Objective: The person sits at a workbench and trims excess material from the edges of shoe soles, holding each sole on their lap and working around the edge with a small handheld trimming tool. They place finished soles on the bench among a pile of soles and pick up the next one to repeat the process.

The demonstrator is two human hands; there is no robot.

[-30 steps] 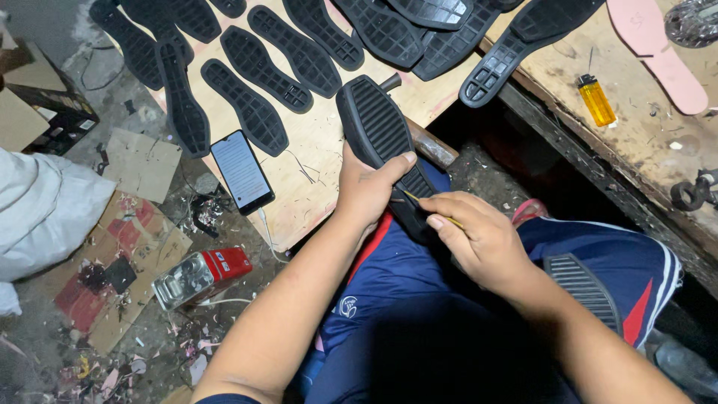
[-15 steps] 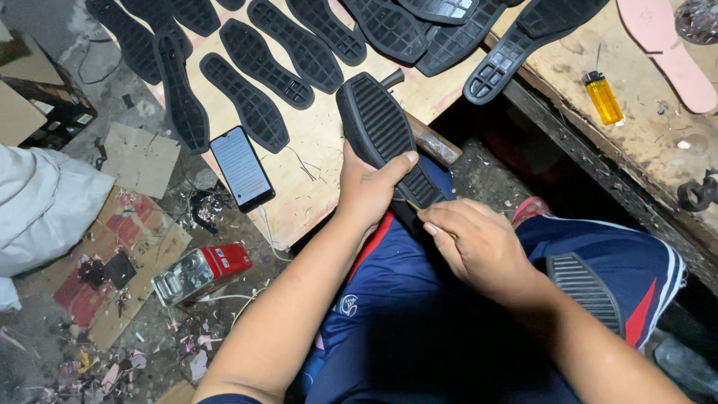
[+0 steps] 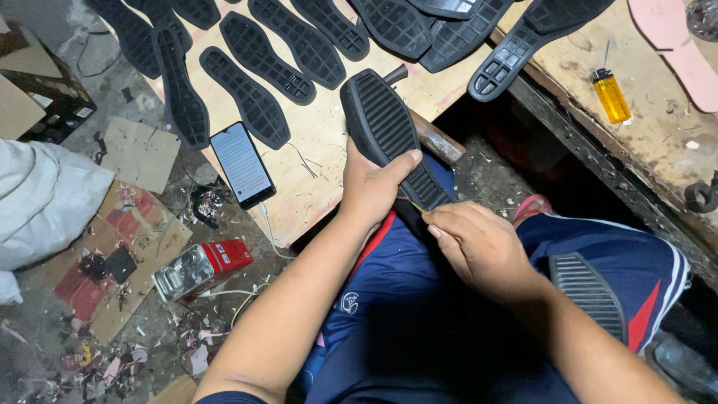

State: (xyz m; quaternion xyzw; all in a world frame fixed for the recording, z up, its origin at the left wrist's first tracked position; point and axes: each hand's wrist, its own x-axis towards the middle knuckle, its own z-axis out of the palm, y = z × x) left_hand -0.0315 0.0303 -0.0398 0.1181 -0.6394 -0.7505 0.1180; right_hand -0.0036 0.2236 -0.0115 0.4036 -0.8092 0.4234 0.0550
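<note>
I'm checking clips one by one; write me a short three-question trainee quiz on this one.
1. Which hand grips the black sole?
2. True or false: the phone lies on the wooden board.
3. The yellow lighter lies: A) on the floor, B) on the bench at right, C) on the person's lap.

Key:
1. The left hand; the right hand works at the sole's near end with a thin tool that is mostly hidden.
2. True.
3. B.

**Ribbed black sole held over the lap**

A black rubber shoe sole, tread side up with crosswise ribs, slants from centre-frame toward the far left, its near end over the blue shorts, its far end over the plywood board.
</note>
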